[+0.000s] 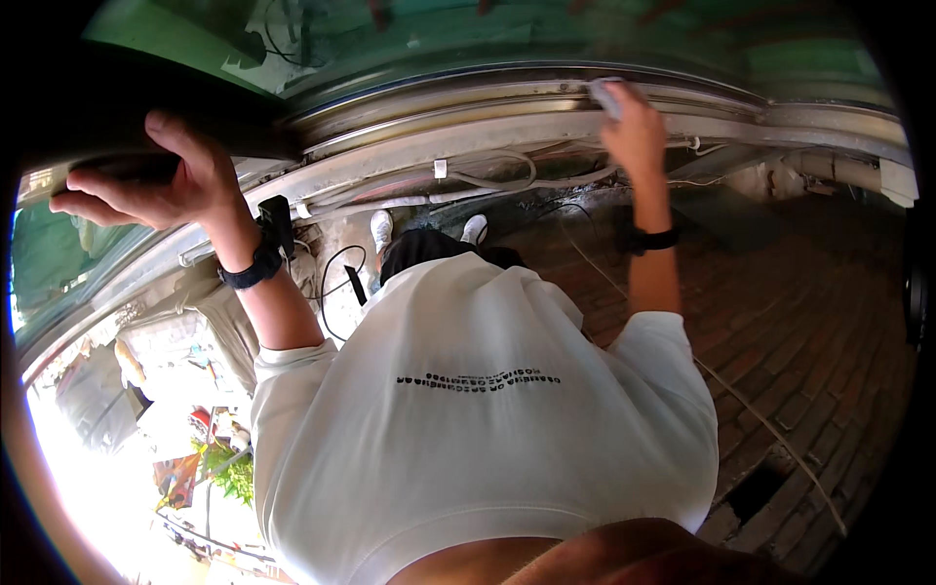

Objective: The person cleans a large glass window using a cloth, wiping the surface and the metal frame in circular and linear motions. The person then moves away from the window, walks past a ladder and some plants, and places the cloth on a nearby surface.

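My right hand (638, 129) is closed on a small pale grey wad (606, 97) that looks like a folded cloth, partly hidden by the fingers. It presses near the metal window track (526, 100), just below the greenish window pane (546, 49). My left hand (161, 180) is raised at the left with its fingers apart and nothing gripped. It sits beside a dark frame post (195, 132); whether the palm touches it I cannot tell. Both wrists wear black bands.
Pale cables and pipes (458, 195) run along the wall below the window ledge (390, 151). A brick wall (809, 322) with a thin cord stands at the right. Clutter and a green plant (232, 476) lie in bright light at lower left. A black cable loop (331, 292) hangs nearby.
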Action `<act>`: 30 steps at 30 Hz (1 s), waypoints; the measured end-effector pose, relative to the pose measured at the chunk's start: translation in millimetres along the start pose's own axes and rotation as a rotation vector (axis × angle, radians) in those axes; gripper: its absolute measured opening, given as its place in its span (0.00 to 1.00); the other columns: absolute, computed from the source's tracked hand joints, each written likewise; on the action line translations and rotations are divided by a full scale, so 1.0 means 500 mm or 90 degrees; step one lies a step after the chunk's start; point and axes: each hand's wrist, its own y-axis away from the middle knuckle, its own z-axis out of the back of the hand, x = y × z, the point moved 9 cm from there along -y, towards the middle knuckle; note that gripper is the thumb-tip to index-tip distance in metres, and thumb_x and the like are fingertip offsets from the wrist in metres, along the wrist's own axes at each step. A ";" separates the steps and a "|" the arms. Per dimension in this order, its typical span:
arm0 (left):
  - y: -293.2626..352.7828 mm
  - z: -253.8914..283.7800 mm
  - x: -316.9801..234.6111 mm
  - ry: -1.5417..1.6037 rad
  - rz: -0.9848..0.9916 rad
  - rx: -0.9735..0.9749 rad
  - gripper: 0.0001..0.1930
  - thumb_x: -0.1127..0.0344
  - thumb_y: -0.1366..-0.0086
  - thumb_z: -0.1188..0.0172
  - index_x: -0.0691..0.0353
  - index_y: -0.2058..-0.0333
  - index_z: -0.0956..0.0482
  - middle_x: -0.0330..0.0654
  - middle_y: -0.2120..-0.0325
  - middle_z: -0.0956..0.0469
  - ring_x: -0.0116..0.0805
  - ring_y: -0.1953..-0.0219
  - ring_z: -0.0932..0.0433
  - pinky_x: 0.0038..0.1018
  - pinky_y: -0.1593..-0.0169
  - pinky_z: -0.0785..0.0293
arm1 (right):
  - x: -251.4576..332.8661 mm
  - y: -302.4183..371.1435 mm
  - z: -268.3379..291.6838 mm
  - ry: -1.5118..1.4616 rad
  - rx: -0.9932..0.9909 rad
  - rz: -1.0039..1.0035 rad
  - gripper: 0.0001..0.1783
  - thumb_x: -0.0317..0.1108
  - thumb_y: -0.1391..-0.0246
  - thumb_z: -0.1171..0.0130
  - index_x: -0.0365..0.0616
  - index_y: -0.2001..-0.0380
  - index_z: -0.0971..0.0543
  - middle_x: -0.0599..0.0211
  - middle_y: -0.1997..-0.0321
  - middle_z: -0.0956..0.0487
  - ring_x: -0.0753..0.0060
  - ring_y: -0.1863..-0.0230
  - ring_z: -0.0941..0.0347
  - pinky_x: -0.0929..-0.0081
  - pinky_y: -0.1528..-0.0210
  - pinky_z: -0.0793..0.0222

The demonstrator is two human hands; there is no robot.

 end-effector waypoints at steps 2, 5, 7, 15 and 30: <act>-0.001 0.001 -0.002 -0.030 -0.013 0.007 0.43 0.57 0.39 0.33 0.65 0.32 0.46 0.66 0.31 0.58 0.58 0.31 0.51 0.43 0.35 0.40 | 0.104 0.016 -0.011 0.039 -0.027 0.076 0.25 0.31 0.59 0.38 0.56 0.52 0.21 0.62 0.52 0.19 0.51 0.54 0.22 0.57 0.56 0.24; 0.001 0.008 0.003 -0.104 -0.046 0.012 0.43 0.59 0.40 0.32 0.69 0.33 0.46 0.64 0.32 0.56 0.54 0.33 0.43 0.40 0.37 0.36 | 0.098 0.014 -0.002 0.074 -0.037 0.127 0.26 0.31 0.58 0.38 0.58 0.50 0.22 0.64 0.53 0.19 0.52 0.55 0.22 0.57 0.57 0.23; 0.001 0.007 -0.003 -0.139 -0.054 0.012 0.43 0.58 0.40 0.32 0.70 0.34 0.45 0.64 0.32 0.55 0.54 0.33 0.43 0.40 0.36 0.36 | 0.048 0.006 -0.001 0.150 0.082 0.069 0.27 0.30 0.57 0.39 0.60 0.49 0.22 0.64 0.57 0.17 0.53 0.56 0.22 0.56 0.58 0.23; 0.008 0.006 0.007 -0.104 -0.036 -0.007 0.42 0.57 0.40 0.32 0.66 0.34 0.43 0.62 0.32 0.54 0.55 0.32 0.46 0.44 0.38 0.35 | -0.059 -0.036 0.032 0.207 0.054 0.036 0.24 0.30 0.55 0.41 0.59 0.51 0.20 0.55 0.64 0.17 0.50 0.62 0.20 0.54 0.60 0.23; 0.008 0.006 0.014 -0.082 -0.005 -0.035 0.41 0.52 0.39 0.34 0.65 0.34 0.41 0.60 0.32 0.51 0.56 0.33 0.45 0.44 0.38 0.36 | 0.282 0.074 -0.028 -0.103 -0.091 0.216 0.24 0.24 0.62 0.38 0.50 0.55 0.19 0.70 0.52 0.21 0.56 0.54 0.25 0.58 0.57 0.22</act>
